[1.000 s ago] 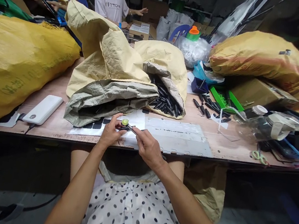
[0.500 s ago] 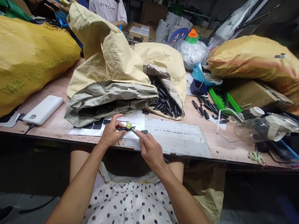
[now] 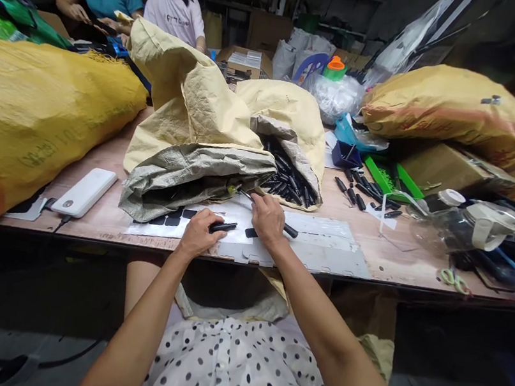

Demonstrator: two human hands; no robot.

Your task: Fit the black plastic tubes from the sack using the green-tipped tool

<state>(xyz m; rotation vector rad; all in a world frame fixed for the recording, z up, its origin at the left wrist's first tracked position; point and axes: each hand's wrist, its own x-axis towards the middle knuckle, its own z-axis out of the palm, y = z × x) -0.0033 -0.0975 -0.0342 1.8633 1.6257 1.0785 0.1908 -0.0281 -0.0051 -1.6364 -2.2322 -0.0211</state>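
Observation:
My left hand (image 3: 202, 232) is closed around a short black plastic piece (image 3: 223, 227), held low over the white sheet (image 3: 175, 227) near the table's front edge. My right hand (image 3: 269, 218) grips a screwdriver (image 3: 289, 231) whose black handle sticks out to the right. Its thin metal shaft points up and left toward the mouth of the grey-lined sack (image 3: 193, 167). A small yellow-green round thing (image 3: 233, 189) shows by the shaft's tip. Black parts (image 3: 291, 182) spill from the second sack just beyond my right hand.
On the left are a bulging yellow sack (image 3: 40, 122) and a white power bank (image 3: 86, 192). To the right lie a green tray (image 3: 392, 178), loose black parts, a clear bottle (image 3: 445, 231) and scissors (image 3: 455, 280). Two people sit across the table.
My right hand has moved up and away from my left with the screwdriver, the yellow-green thing moving with its tip. My left hand has dropped slightly, still holding a black piece.

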